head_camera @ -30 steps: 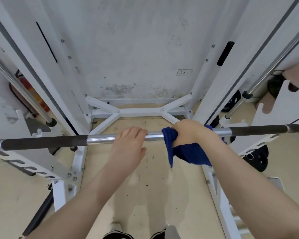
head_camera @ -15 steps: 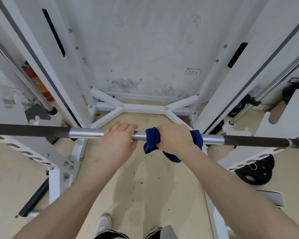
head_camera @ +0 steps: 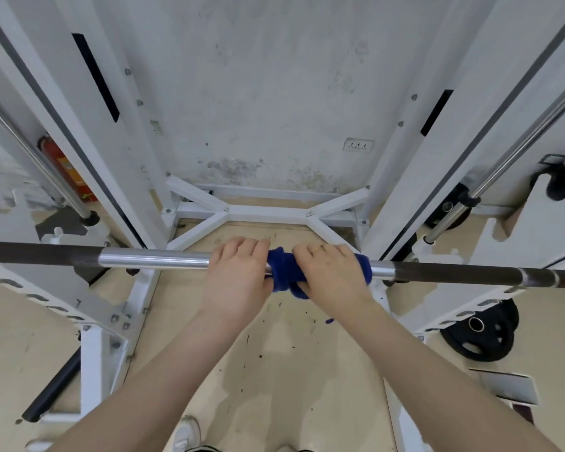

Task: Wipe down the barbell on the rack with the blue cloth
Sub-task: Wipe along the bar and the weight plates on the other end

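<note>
Barbell (head_camera: pixel 150 260) lying level across white rack (head_camera: pixel 105 321), chrome middle between 2 dark knurled ends. Left of cloth: left hand (head_camera: pixel 238 275) curled over bare chrome, steadying. Blue cloth (head_camera: pixel 282 272) bunched round bar, soft and light, best pinched whole against stiff, slick, heavy steel. Right hand (head_camera: pixel 333 275) clamped over cloth. Versus 0.5 s earlier: cloth nearer left hand, gap closed.

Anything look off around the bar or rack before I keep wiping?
Nothing serious. The barbell sits level, the blue cloth wrapped round it under the right hand, the left hand beside it. Only oddities: dark specks scattered on the floor below, and grimy stains low on the wall.
</note>
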